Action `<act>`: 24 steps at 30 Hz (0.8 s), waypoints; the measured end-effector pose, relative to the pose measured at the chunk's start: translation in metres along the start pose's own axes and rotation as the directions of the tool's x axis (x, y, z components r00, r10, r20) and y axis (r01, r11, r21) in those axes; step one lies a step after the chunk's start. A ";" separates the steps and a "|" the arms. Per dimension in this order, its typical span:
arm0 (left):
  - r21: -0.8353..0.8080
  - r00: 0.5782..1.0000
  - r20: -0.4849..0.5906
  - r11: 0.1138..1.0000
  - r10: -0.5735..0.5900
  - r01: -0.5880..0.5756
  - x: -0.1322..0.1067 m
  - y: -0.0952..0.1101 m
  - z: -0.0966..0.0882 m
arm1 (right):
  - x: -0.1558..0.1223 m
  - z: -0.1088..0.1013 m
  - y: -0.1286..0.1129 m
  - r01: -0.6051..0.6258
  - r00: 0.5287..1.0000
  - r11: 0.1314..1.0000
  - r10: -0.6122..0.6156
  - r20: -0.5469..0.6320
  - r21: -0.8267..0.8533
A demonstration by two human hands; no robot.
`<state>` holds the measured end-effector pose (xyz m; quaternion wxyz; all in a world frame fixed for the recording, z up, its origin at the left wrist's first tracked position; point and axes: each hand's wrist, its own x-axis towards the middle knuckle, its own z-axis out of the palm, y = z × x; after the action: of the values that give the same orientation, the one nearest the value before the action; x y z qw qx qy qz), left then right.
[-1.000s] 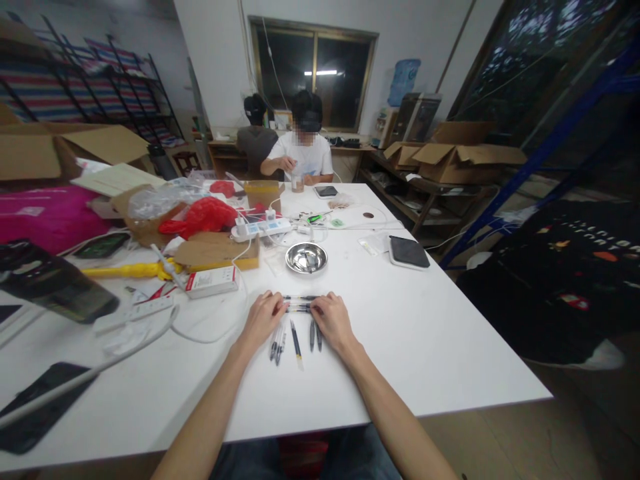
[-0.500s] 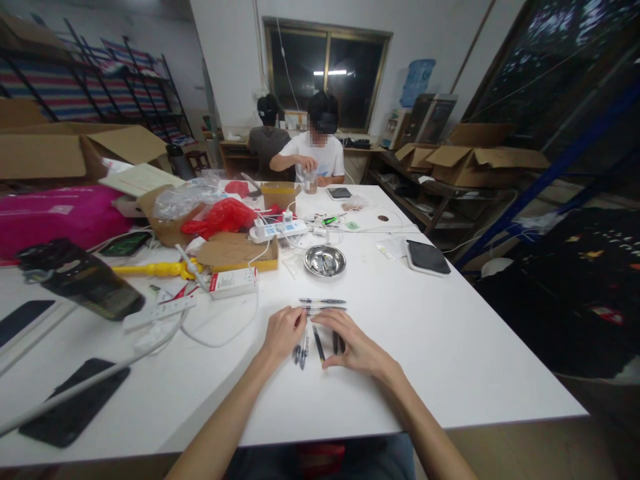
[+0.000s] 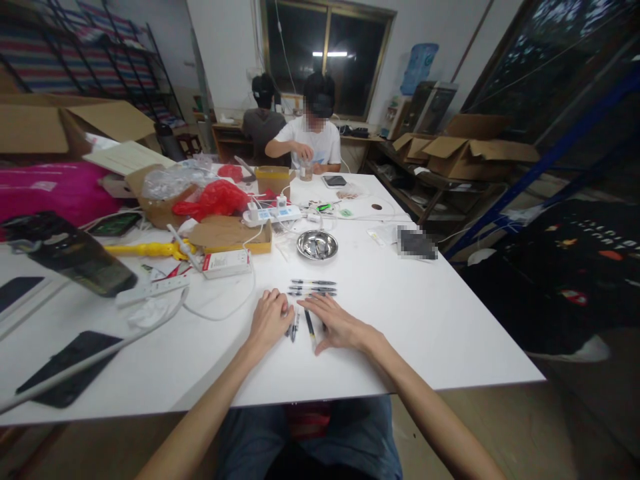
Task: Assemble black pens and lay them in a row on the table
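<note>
Several slim black-and-clear pens (image 3: 313, 283) lie crosswise in a small row on the white table, just beyond my hands. My left hand (image 3: 270, 317) rests left of centre with its fingers curled in; whatever is between them is too small to make out. Beside its fingertips lie thin clear-and-dark pen pieces (image 3: 295, 327). My right hand (image 3: 336, 320) spreads low over the table, fingers stretched out and thumb apart. Between the hands a black stick-like piece with a yellowish end (image 3: 310, 327) points toward me. Something dark is partly hidden under my right palm.
A shiny metal dish (image 3: 317, 256) with small items stands beyond the pens. To the left are a white-and-red box (image 3: 227, 264), cables, a power strip (image 3: 273, 215), a dark bottle (image 3: 70, 253) and a phone (image 3: 67, 367). A person in white (image 3: 320, 143) sits across the table.
The view has tilted down, so the table appears higher. My right hand has flattened and now covers dark pieces seen before. My hands have drawn slightly back from the crosswise pens, showing more of them.
</note>
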<state>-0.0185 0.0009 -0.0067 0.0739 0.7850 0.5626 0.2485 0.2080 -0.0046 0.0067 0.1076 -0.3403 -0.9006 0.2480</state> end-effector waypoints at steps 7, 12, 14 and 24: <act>-0.074 0.999 -0.034 0.997 -0.014 0.012 0.000 -0.004 0.002 | -0.001 0.000 0.000 0.049 0.996 0.998 -0.046 -0.078 0.039; -0.174 0.998 -0.060 0.984 -0.035 0.024 0.000 -0.007 0.004 | 0.002 -0.001 0.001 0.047 0.997 0.998 -0.044 -0.059 0.045; -0.196 0.996 -0.073 0.980 -0.046 0.031 0.000 -0.009 0.006 | 0.004 -0.002 0.001 0.048 0.998 0.998 -0.046 -0.046 0.045; -0.271 0.997 -0.066 0.962 -0.032 0.013 -0.003 -0.013 0.006 | 0.009 -0.015 -0.005 0.079 0.986 0.985 -0.054 -0.158 0.151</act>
<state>-0.0273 0.0040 -0.0179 0.1637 0.7519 0.5346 0.3493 0.2041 0.0034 0.0223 0.2114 -0.3185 -0.8782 0.2874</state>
